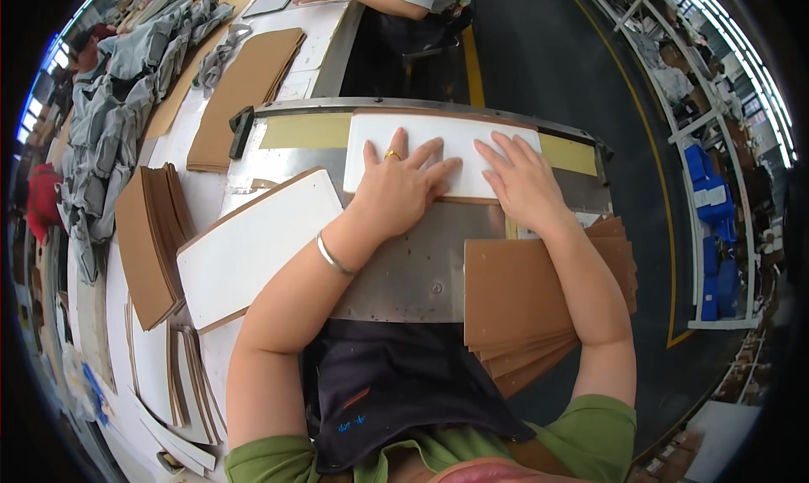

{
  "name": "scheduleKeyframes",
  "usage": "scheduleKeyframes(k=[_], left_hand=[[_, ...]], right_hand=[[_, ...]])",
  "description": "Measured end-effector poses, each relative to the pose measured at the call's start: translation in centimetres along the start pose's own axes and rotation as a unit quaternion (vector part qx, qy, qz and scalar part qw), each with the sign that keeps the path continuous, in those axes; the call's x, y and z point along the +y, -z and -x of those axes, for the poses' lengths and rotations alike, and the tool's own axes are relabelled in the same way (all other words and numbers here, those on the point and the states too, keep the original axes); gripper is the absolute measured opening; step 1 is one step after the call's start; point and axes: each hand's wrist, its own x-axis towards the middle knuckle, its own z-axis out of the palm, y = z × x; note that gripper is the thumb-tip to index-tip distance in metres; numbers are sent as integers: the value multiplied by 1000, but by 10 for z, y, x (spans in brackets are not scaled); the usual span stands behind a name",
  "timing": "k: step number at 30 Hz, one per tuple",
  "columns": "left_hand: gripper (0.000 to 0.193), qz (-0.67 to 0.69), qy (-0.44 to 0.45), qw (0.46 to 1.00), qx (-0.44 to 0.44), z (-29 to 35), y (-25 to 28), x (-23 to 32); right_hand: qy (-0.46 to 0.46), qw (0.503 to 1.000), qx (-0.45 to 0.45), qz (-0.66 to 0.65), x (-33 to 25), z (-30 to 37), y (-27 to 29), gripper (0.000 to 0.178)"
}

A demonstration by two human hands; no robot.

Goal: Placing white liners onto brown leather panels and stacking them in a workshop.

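From the head view, we look down on a metal table (396,272). A white panel (465,136) with a brown border showing lies lengthwise along its far edge, between two yellow strips (305,132). Our left hand (406,180) rests on the panel's left half, fingers spread wide, fingertips down on the white face. Our right hand (527,178) lies toward the panel's right end, fingers slightly parted. Neither hand appears to pinch anything.

At the table's left edge, a second white panel (261,247) sits at a slant, beside a curved stack of brown boards (147,247). At the near right corner, brown sheets (510,285) fan out past the edge, under our right forearm.

We judge the step in hand to be flattening or squaring the panel along the far edge. The next move seems to call for even, flat pressure from both palms, keeping the panel from skewing; whether its layers are joined, we cannot tell.
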Motion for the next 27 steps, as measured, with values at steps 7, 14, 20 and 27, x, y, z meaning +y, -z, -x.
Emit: scheduleKeyframes(k=[7, 14, 20, 27], left_hand=[[40, -15, 18, 1000, 16, -3, -5, 1], [39, -2, 27, 1000, 9, 1, -4, 1], [41, 16, -25, 1000, 8, 8, -3, 12], [45, 163, -47, 985, 15, 6, 3, 5]], right_hand=[[7, 998, 52, 43, 5, -6, -13, 43], [-16, 999, 21, 37, -4, -9, -2, 42], [-23, 993, -5, -116, 14, -55, 11, 32], [-74, 958, -163, -223, -5, -72, 32, 33]])
